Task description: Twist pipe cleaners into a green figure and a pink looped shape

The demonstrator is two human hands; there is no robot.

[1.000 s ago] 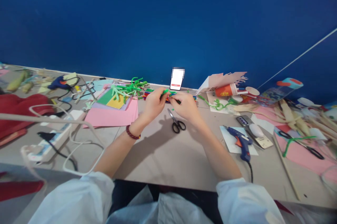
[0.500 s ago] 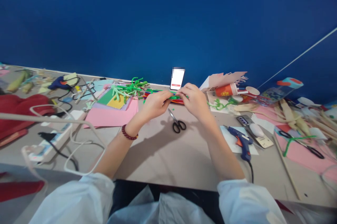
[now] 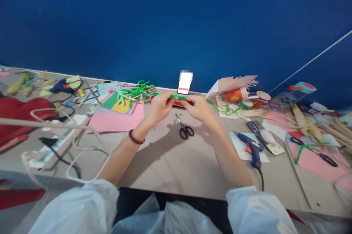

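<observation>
Between my two hands runs a green pipe cleaner (image 3: 180, 97), short where it shows. My left hand (image 3: 161, 107) pinches its left part, while the fingers of my right hand (image 3: 196, 107) are closed on its right part. Behind and below the hands lies a bunch of coloured pipe cleaners (image 3: 178, 104), mostly covered. On the table just nearer to me are scissors (image 3: 185, 127) with black handles. Propped against the blue wall, beyond the hands, stands a phone (image 3: 184, 83) with a lit screen. A heap of bent green pipe cleaners (image 3: 140, 90) sits left of my left hand.
Coloured paper sheets (image 3: 117, 119) and a white power strip (image 3: 59, 144) with looping cables lie to the left. Toward the right are a blue glue gun (image 3: 253, 148), another phone (image 3: 254, 127), red paper cups (image 3: 237, 94), a wooden stick (image 3: 298, 175) and a second pair of scissors (image 3: 324, 159).
My right hand has lowered slightly and its fingers have shifted along the green pipe cleaner. My left hand has turned a little, and the green piece between the hands shows more clearly.
</observation>
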